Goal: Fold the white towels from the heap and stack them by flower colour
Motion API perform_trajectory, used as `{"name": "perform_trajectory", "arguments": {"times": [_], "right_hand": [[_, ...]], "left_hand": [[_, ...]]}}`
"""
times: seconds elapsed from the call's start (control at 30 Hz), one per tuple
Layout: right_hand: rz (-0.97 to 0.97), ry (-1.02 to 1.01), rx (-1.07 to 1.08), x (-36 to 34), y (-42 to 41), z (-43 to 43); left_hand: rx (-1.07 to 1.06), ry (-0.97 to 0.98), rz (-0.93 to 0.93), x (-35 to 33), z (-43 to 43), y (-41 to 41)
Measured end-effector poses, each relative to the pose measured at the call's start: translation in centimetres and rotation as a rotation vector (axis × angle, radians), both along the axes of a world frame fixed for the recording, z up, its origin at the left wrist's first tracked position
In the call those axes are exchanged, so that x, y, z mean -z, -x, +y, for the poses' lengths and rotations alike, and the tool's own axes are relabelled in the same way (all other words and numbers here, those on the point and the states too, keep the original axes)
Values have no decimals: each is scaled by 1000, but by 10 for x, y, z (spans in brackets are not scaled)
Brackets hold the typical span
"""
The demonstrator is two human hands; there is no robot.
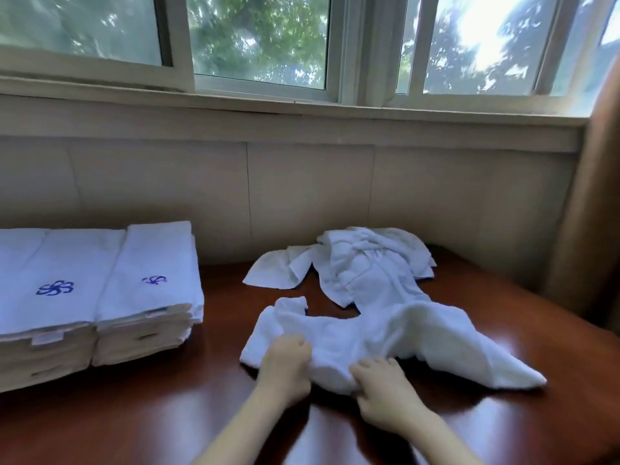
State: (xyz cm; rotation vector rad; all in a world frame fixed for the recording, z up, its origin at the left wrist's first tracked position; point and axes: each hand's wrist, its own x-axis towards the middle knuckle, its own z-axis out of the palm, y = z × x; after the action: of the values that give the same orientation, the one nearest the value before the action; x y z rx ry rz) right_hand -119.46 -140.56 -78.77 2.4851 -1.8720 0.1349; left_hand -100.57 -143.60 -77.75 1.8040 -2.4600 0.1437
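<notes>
While gripping the towel (369,333): left hand (285,365), right hand (385,391), fingers curled.

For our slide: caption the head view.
Both hands grip a towel beside two folded stacks.

Bright daylight pours through the window (469,45) beyond the hands, blown out at its right pane; the table (570,347) shows glare, and edges bend and blur.

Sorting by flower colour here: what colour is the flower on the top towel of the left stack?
Blue, clearest in the head view, on the left stack.
</notes>
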Motion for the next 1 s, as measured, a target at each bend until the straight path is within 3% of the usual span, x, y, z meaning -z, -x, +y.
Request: {"name": "perform_trajectory", "arguments": {"times": [0.13, 0.23, 0.4, 0.5, 0.63, 0.77, 0.9, 1.0], "right_hand": [[-93, 38, -91, 0, -40, 38], [-88, -18, -203, -1, -83, 54], [-127, -6, -381, 6, -137, 80], [-57, 40, -214, 13, -137, 85], [-71, -121, -122, 12, -129, 89], [-45, -117, -94, 11, -140, 102], [31, -52, -21, -1, -150, 117], [73, -118, -16, -25, -154, 132]], "left_hand": [[84, 131, 131, 11, 56, -67], [18, 75, 156, 17, 98, -119], [-364, -33, 3, 14, 154, -222], [-567, -39, -133, 13, 195, -293], [-762, -145, -286, 6, 233, -350], [-701, -129, -161, 7, 242, -323], [-448, -72, 30, 7, 237, -265], [-388, -185, 147, -4, 229, -245]]}}
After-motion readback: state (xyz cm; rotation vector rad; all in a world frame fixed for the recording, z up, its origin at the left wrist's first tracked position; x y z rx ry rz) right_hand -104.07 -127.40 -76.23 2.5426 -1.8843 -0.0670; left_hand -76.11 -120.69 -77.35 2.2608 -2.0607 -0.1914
